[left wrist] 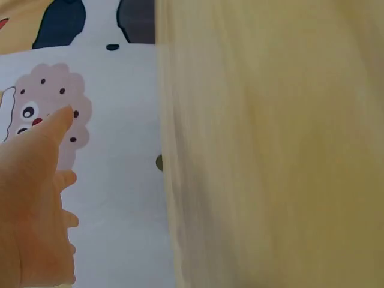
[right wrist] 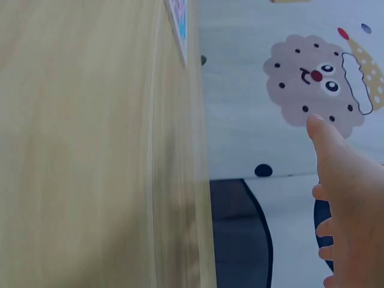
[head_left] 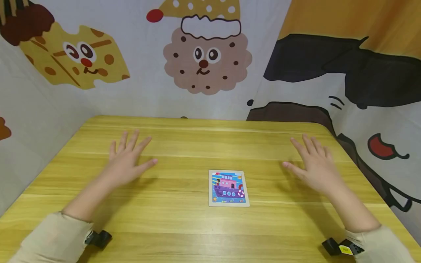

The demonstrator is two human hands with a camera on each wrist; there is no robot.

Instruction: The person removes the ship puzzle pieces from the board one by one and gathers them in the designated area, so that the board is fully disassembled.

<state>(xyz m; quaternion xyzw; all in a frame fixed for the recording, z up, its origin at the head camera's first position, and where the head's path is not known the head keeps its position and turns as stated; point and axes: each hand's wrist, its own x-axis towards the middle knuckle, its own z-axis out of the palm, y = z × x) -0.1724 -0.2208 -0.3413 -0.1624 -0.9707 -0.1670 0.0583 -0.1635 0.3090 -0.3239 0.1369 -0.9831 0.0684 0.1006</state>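
A small square picture puzzle board (head_left: 229, 189) with a pale frame lies flat on the table, showing a pink and purple ship on blue water. To its left, my left hand (head_left: 126, 164) hovers over the wood with fingers spread and holds nothing. My right hand (head_left: 314, 166) mirrors it on the other side, fingers also spread and without anything in them. In the left wrist view the left hand (left wrist: 36, 204) shows thumb and fingertips. The right wrist view has the right hand (right wrist: 351, 198), with a corner of the puzzle board (right wrist: 179, 24) at the top.
The light wooden table (head_left: 158, 226) has rounded far corners. Behind it hangs a white cloth (head_left: 141, 98) printed with cartoon food and a large black-and-white figure. Each wrist wears a small black camera, the left one (head_left: 98, 239) and the right one (head_left: 332, 246), beside beige sleeves.
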